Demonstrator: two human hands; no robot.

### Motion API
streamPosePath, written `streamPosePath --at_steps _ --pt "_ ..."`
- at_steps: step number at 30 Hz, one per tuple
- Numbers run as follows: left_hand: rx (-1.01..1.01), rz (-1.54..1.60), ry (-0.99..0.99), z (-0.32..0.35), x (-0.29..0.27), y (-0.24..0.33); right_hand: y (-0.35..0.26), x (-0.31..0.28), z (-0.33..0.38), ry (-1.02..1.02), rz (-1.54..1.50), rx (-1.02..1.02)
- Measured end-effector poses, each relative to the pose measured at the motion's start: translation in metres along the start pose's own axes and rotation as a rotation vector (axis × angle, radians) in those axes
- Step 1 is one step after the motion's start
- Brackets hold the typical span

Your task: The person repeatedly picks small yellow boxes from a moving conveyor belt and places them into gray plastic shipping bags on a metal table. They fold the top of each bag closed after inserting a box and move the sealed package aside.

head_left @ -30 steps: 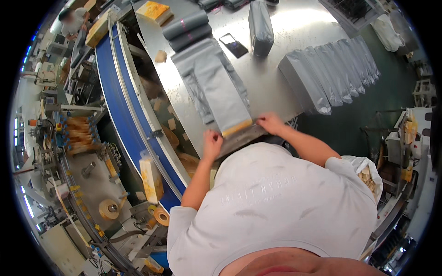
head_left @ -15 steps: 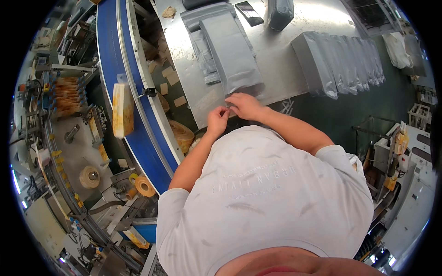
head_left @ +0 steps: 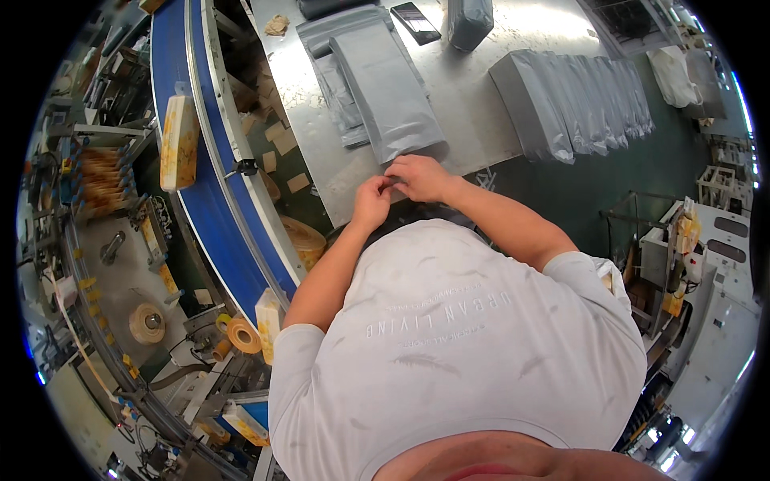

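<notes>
A long grey plastic bag (head_left: 385,88) lies on top of other flat grey bags (head_left: 341,96), its near end reaching the table's front edge. At that end my right hand (head_left: 423,178) is closed, fingertips pinched by the bag's near left corner. My left hand (head_left: 371,203) meets it just to the left, also with fingers pressed together. Whatever sits between the fingertips of either hand is too small and hidden to name.
Left of the metal table (head_left: 473,104), a blue conveyor belt (head_left: 216,216) carries a yellow-and-white pack (head_left: 178,144) and a second pack (head_left: 268,313). A row of filled grey bags (head_left: 569,104), a phone (head_left: 415,22) and an upright grey package (head_left: 469,22) stand on the table.
The pack on the belt has moved toward me, and another has come into view beside my left elbow. My hands have drawn closer together by the bag's near end. The view has shifted slightly.
</notes>
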State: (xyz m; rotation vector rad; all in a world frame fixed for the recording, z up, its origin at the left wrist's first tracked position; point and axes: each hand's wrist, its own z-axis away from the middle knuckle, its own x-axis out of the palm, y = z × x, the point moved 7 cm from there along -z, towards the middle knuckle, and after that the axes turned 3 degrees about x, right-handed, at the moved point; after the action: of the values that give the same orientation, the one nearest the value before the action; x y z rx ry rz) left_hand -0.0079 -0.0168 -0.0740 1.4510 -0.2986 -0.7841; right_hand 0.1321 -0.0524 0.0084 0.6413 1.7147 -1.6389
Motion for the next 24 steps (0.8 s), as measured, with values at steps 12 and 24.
streamPosePath --at_steps 12,24 --pt "-0.194 -0.046 0.092 0.003 0.005 0.007 0.037 0.015 0.009 0.038 -0.358 0.161" --pt "-0.077 0.008 0.161 0.009 0.0 -0.011 0.06 0.019 0.01 0.079 -0.443 0.32"
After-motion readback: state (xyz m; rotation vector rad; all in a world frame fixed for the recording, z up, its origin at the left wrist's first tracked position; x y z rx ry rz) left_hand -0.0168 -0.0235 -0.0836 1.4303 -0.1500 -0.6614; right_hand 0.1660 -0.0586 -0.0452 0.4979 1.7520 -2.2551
